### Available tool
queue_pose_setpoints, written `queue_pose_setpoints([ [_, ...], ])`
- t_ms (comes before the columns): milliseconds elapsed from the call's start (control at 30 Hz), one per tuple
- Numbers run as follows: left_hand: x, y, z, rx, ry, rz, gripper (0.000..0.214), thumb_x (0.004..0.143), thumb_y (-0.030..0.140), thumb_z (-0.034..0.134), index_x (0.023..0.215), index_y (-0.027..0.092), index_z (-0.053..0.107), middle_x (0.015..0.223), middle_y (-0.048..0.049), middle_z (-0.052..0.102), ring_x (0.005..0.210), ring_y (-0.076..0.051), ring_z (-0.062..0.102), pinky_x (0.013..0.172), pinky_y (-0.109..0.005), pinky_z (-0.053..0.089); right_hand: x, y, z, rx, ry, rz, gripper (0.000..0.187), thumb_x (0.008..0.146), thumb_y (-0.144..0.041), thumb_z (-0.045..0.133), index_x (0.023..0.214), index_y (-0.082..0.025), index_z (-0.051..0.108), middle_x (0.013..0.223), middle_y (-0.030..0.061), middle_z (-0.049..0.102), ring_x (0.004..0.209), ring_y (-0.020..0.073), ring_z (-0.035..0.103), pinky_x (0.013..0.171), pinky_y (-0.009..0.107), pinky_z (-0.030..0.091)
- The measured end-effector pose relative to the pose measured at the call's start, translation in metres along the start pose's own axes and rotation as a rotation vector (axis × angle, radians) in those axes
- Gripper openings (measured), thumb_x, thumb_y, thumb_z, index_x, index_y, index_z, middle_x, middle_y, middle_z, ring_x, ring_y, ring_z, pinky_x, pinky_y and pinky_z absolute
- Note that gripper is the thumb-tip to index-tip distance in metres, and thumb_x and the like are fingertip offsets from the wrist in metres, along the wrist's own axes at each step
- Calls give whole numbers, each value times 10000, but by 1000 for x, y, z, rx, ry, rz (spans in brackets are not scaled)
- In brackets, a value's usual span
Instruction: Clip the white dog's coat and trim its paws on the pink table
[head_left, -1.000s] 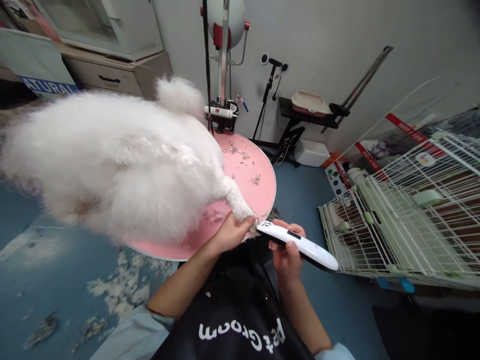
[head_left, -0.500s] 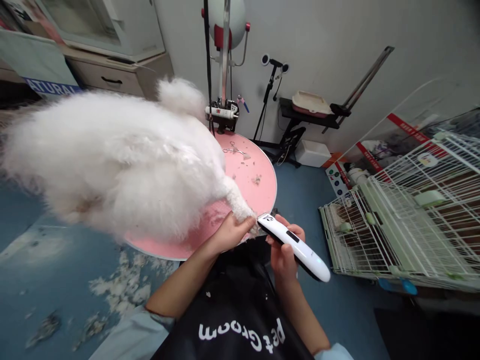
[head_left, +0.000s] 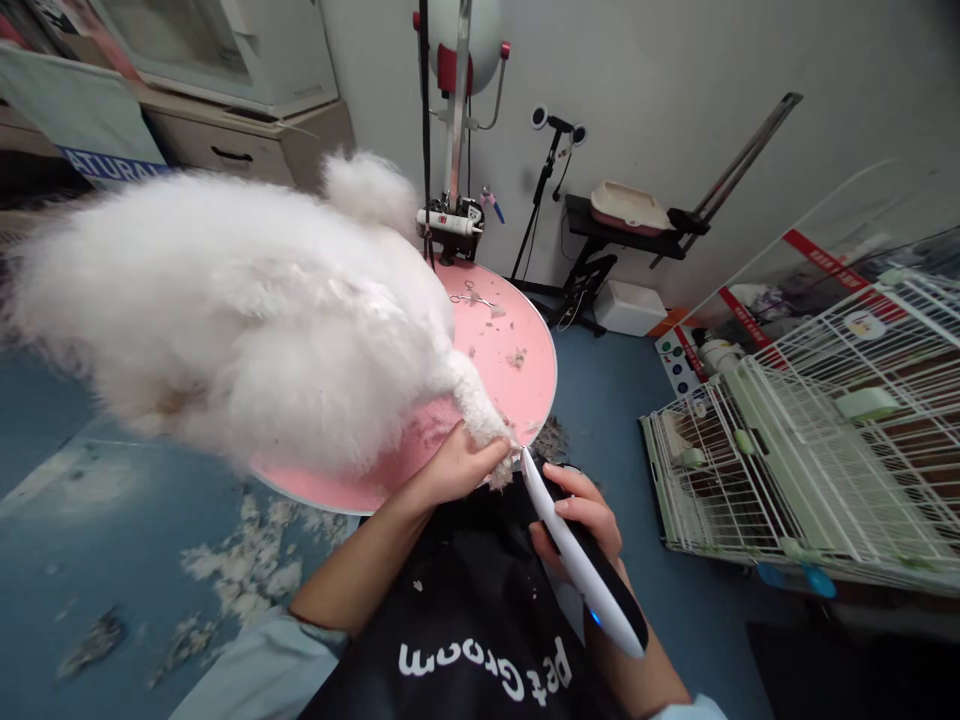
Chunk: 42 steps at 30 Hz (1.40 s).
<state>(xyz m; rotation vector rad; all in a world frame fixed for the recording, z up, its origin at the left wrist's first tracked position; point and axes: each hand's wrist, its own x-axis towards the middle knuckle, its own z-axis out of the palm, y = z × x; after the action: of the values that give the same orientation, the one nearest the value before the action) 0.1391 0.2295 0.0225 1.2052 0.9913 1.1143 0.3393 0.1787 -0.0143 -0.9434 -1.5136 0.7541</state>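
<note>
A fluffy white dog (head_left: 247, 300) stands on a round pink grooming table (head_left: 525, 340), its rear toward the right and its head out of clear sight. My left hand (head_left: 461, 465) is closed around the lower part of its hind leg (head_left: 476, 400), near the paw. In my right hand (head_left: 589, 520) is a white and black hair clipper (head_left: 574, 555), turned on its edge with a blue light showing. The clipper's head is at the paw (head_left: 504, 470), where tufts of fur stick out. I cannot tell whether the blade touches the fur.
Scissors (head_left: 472, 297) and fur clumps (head_left: 516, 358) lie on the table. Behind it stands a post (head_left: 456, 130) with a strap. Wire cages (head_left: 810, 430) are on the right. Cut fur (head_left: 255, 565) litters the blue floor at left. A black apron (head_left: 450, 620) covers my front.
My right hand has rolled the clipper from its flat face onto its edge and swung its rear end downward. My left hand keeps its hold on the leg.
</note>
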Motion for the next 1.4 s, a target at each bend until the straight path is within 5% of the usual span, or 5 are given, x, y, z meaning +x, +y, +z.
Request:
queue_pose_setpoints([
  [400,-3,6,-3,-5,-34,-26,143,760,280,580,697,154,551,633,0,563,604,-113,529,564,-212,429,18,-7,6,75,-111,-173,480,624,-132,780,1038,-288,593,1150,55,707,1047,267,682,871,466,564],
  [767,-2,-5,-14,-66,-10,-62,249,693,380,673,715,150,580,624,11,553,579,-105,494,532,-208,408,76,8,-2,462,-632,217,429,640,-363,819,1003,-205,652,1096,115,715,1060,295,668,905,549,519],
  [1000,-8,-6,-12,-6,-22,-23,252,774,377,658,741,148,559,630,9,552,577,-101,502,546,-209,420,28,8,5,115,-131,-201,418,641,-271,792,1033,-278,646,1077,73,729,978,283,699,804,474,583],
  [1133,-7,-6,-9,-14,60,-15,249,755,372,671,767,146,567,677,-2,577,632,-118,528,585,-221,443,10,8,8,-150,-76,-450,571,586,-176,819,1099,-310,604,1164,55,704,934,276,716,735,443,607],
  [1400,-8,-3,-12,-35,36,-118,340,728,466,667,747,144,562,618,18,542,588,-114,510,578,-228,425,22,15,9,194,-225,-211,442,758,-257,731,1170,-281,571,1262,82,642,1154,272,627,932,458,548],
])
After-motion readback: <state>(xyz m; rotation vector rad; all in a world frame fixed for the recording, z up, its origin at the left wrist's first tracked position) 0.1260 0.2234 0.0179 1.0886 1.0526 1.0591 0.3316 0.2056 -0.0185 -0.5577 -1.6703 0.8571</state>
